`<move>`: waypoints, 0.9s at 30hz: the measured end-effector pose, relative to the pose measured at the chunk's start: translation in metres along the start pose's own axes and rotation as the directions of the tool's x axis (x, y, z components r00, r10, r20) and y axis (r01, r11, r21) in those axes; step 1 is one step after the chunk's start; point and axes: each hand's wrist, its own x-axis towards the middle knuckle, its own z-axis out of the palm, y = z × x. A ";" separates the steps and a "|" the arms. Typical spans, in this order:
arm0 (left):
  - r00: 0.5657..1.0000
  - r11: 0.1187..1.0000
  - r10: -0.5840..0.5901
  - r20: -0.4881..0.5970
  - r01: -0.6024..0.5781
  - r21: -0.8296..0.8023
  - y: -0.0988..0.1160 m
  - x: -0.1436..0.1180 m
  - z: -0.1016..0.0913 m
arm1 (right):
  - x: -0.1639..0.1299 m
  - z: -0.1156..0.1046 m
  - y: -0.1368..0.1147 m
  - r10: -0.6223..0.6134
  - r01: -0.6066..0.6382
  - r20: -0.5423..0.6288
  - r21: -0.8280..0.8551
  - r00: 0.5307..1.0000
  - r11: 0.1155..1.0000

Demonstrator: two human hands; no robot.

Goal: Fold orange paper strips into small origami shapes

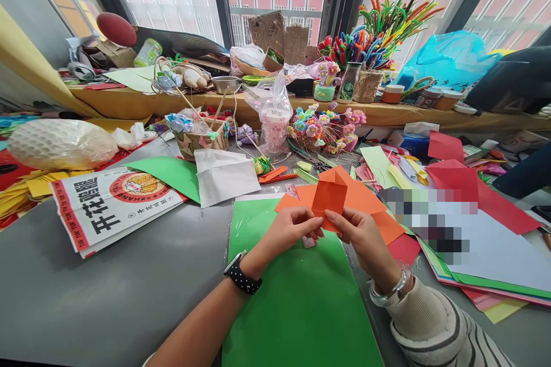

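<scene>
A folded piece of orange paper (330,192), with a creased flap at its top, is held up between both hands. My left hand (299,229) pinches its lower left part between thumb and fingers; a dark dotted watch strap is on that wrist. My right hand (361,238) grips the lower right edge with the thumb in front, below it a clear bracelet. Under the hands lies a large green sheet (297,309) with a glossy clear cover. More orange paper sheets (365,198) lie just behind the hands, partly hidden by the folded piece.
To the left lie a printed paper bag (120,206) and a white folded sheet (226,175). At the right is a stack of coloured paper (495,252). Behind stand a basket (202,140), a plastic-wrapped cup (275,126), pipe-cleaner flowers (321,126) and a crowded sill (430,112).
</scene>
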 end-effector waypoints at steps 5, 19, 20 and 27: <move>1.000 1.000 -0.012 0.023 0.012 -0.010 0.000 0.000 0.000 | 0.001 0.000 0.002 0.006 -0.006 -0.006 0.007 1.000 1.000; 0.983 0.995 0.082 -0.166 -0.090 -0.039 0.007 -0.003 -0.002 | 0.003 -0.008 0.001 -0.245 0.232 -0.074 -0.151 0.967 0.961; 0.982 0.995 0.084 -0.169 -0.090 -0.032 0.007 -0.003 -0.002 | 0.003 -0.009 0.001 -0.284 0.269 -0.059 -0.189 0.957 0.945; 0.982 0.994 0.105 -0.156 -0.105 0.009 0.005 -0.003 -0.002 | 0.005 -0.013 0.000 -0.394 0.401 0.098 -0.371 0.914 0.838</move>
